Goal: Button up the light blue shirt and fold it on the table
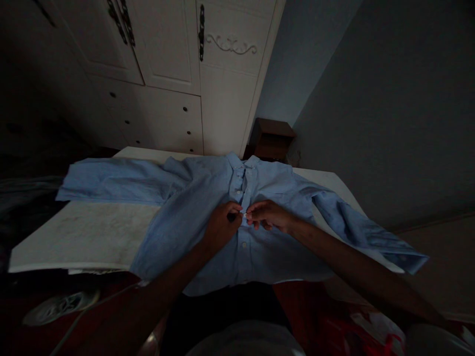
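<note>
Pinching the placket [244,267] of a light-blue long-sleeved shirt [208,185], the left hand [221,225] and right hand [270,215] nearly meet, fingers clamped on the cloth. The shirt spreads beneath the fingers, its collar [234,161] beyond them, a button [244,244] just nearer.

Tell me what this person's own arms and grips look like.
The left grip and right grip are bare human hands, with no gloves visible. The left forearm and right forearm look uncovered by sleeves; dim light hides any finer markings.
</note>
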`<state>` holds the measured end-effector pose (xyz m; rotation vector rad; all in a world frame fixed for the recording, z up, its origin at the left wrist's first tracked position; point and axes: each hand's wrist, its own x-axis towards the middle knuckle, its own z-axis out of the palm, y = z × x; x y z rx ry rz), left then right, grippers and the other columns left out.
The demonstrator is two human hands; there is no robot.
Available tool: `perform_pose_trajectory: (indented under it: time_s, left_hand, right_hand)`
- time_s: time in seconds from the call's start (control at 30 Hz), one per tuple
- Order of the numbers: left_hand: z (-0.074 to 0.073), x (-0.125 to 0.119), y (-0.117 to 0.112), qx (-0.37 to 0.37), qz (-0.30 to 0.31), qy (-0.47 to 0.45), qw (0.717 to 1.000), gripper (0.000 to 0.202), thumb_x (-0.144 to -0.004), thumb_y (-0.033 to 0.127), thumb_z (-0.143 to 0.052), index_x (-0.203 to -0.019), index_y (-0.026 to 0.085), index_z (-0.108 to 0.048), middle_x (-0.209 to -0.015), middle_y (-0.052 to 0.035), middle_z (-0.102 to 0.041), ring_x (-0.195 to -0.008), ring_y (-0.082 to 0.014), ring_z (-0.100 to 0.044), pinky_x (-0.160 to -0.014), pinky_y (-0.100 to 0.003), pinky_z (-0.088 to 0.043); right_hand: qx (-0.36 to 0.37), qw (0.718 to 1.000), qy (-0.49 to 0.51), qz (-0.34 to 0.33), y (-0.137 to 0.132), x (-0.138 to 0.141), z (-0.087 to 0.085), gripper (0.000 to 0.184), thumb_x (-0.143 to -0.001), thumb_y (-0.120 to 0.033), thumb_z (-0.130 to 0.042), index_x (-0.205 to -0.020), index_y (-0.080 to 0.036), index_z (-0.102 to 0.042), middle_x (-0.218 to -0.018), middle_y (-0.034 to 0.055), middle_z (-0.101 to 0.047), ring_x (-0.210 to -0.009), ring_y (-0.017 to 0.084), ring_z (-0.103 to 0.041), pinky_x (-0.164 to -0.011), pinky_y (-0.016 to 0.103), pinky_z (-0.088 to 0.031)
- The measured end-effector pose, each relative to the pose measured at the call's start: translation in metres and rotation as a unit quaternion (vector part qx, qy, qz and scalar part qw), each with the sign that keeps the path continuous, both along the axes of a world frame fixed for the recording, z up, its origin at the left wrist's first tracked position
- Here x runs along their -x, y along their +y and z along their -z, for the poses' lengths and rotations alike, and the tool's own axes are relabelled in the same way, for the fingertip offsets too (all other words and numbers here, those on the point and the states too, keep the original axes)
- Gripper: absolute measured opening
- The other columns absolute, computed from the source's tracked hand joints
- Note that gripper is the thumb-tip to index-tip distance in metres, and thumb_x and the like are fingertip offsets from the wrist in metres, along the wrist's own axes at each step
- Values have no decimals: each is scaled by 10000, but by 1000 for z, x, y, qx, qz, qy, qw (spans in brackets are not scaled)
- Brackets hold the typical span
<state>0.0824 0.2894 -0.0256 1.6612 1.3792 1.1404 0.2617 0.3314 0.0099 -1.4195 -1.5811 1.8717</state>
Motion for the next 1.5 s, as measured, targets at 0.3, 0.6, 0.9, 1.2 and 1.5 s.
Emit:
perform_pose_trajectory:
  time_s: [0.3, 0.6, 0.9, 1.2, 1.5]
  left_hand:
    - [-1, 3, 1, 20, 1, 8, 1000, 178, -755, 181, -644, -930, 208, -648, -835, -12, -720, -803, -167, -691, -810, -322, -546]
    - [-3, 2, 5, 38, 0, -24, 999, 229, -730, 164, -657, -951, 211, -623, -802, 6, -722, -786, -167, -703, -771, -307, -555]
    - [7, 6, 6, 14, 53, 32, 998, 225, -828, 197, -591, -1052, 208, -600, -892, -37, -724, -845, -183, -697, -834, -346, -541]
    - [-7, 41, -27, -131, 17, 255, 958, 435, -918, 403, -536, -1278, 157, -532, -1261, -160, -615, -1189, -298, -559, -1007, -475, -452]
    - [16, 103, -69, -142, -23, 430, 891, 763, -857, 663, -489, -1414, 142, -461, -1510, -188, -401, -1422, -368, -327, -1156, -549, -273]
  right_hand:
    - [-65, 997, -31, -18, -4, 4, 7, 313, -681, -393, -766, -791, -162, -585, -694, -1, -664, -423, 91, -580, -264, 147, -266]
    - [-133, 990, -20, -38, -3, 0, 15, 235, -720, -362, -675, -765, -157, -570, -686, -4, -621, -432, 75, -551, -301, 139, -291]
    - [-162, 985, -50, -35, -1, 4, 22, 189, -787, -351, -605, -793, -170, -551, -680, -18, -606, -412, 79, -535, -412, 203, -415]
    - [-469, 850, -239, -19, -27, -35, 14, 490, -913, -516, -536, -1313, -232, -539, -1334, 134, -556, -1286, 305, -487, -1087, 503, -391]
    - [-491, 760, -424, -42, -79, -101, 58, 775, -962, -594, -383, -1578, -205, -117, -1608, 153, -189, -1481, 305, -198, -1176, 530, -264]
